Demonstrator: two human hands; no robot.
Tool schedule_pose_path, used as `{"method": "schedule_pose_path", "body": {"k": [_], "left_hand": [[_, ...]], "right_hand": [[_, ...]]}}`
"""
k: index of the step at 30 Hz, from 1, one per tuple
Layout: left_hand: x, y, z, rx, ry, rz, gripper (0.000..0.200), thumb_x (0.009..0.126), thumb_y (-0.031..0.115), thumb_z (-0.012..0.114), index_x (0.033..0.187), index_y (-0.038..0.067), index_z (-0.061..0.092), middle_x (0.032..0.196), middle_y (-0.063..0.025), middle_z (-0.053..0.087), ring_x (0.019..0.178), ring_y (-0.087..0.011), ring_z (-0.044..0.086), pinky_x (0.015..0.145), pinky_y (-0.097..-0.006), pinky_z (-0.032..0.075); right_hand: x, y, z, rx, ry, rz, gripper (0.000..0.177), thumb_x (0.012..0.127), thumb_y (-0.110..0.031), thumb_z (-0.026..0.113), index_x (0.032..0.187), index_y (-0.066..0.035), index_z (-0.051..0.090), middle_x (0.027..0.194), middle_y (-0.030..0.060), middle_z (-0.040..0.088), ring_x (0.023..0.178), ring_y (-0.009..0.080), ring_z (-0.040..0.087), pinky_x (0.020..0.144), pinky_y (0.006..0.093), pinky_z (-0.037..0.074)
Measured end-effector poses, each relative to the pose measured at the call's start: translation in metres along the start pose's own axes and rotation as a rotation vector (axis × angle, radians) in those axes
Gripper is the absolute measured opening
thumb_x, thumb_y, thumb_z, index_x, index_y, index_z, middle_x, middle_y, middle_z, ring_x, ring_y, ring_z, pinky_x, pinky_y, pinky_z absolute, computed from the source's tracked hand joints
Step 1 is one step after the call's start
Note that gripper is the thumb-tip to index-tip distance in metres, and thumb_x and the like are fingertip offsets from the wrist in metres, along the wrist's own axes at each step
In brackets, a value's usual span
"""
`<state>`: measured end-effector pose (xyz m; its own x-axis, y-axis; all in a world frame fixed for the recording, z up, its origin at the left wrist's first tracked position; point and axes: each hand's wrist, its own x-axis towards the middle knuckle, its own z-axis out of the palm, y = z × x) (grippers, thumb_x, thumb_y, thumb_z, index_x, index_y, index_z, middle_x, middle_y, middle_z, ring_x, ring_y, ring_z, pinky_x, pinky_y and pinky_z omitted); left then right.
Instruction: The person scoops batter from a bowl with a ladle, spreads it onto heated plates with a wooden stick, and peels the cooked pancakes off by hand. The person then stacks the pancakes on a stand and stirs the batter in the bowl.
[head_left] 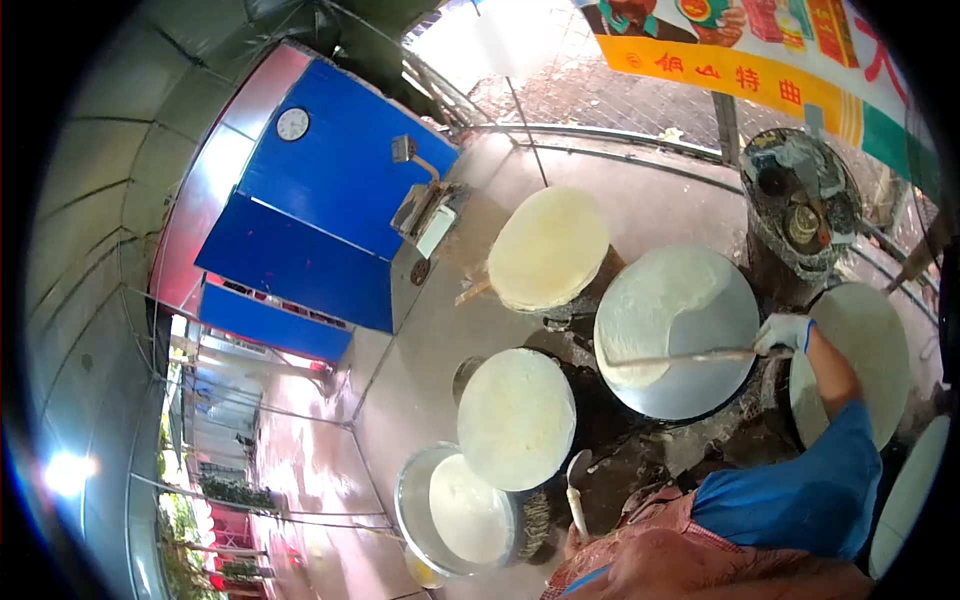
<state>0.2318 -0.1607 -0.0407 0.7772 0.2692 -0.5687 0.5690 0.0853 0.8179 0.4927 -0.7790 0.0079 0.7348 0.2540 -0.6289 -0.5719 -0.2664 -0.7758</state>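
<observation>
My right hand (pixel 785 335), in a white glove, is closed round the end of a long wooden spreader (pixel 690 356). The spreader lies across a large round griddle (pixel 715 345), where pale batter (pixel 640 310) covers the left and upper part. Low in the view, my left hand (pixel 573 541) shows only in part, closed at the handle of a ladle (pixel 578 470). Left of the ladle stands a metal pot (pixel 410 500) of white batter (pixel 468 510). Between pot and griddle is a round pale pancake (pixel 517 420) on another griddle.
A yellowish round pancake (pixel 550 245) lies farther back, with a wooden stick (pixel 474 291) beside it. Beyond my right arm is another round griddle (pixel 850 350). A cluttered drum (pixel 800 200) stands at back right, a platform scale (pixel 425 205) by the blue panels (pixel 320 170).
</observation>
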Motion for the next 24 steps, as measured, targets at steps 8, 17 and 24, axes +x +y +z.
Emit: {"method": "schedule_pose_path", "body": {"k": [8, 17, 24], "left_hand": [[-0.018, -0.017, -0.017, -0.008, 0.036, 0.003, 0.058, 0.084, -0.008, 0.054, 0.137, 0.009, 0.037, 0.075, -0.0001, 0.05, 0.059, -0.0095, 0.046, 0.051, -0.0245, 0.039], [-0.026, -0.063, -0.046, 0.022, 0.114, 0.042, 0.062, 0.08, -0.008, 0.057, 0.137, 0.008, 0.038, 0.075, -0.0001, 0.052, 0.059, -0.0089, 0.047, 0.051, -0.0241, 0.038], [-0.033, -0.032, -0.082, 0.256, 0.02, 0.15, 0.062, 0.079, -0.007, 0.056, 0.137, 0.006, 0.038, 0.078, 0.0, 0.053, 0.061, -0.0078, 0.047, 0.052, -0.0238, 0.039]], "right_hand": [[0.039, -0.09, 0.032, -0.231, 0.003, -0.081, 0.022, 0.07, -0.024, 0.069, 0.06, -0.006, 0.061, 0.051, 0.0041, 0.052, 0.043, 0.0149, 0.046, 0.039, 0.0333, 0.035], [0.016, -0.098, 0.031, 0.007, 0.134, -0.406, 0.016, 0.07, -0.016, 0.071, 0.065, -0.002, 0.064, 0.06, 0.0039, 0.059, 0.05, 0.0139, 0.051, 0.046, 0.035, 0.04], [-0.021, -0.041, 0.033, -0.377, -0.043, -0.045, 0.01, 0.07, -0.016, 0.066, 0.068, -0.007, 0.063, 0.058, 0.0074, 0.055, 0.053, 0.0182, 0.051, 0.05, 0.0338, 0.041]]}}
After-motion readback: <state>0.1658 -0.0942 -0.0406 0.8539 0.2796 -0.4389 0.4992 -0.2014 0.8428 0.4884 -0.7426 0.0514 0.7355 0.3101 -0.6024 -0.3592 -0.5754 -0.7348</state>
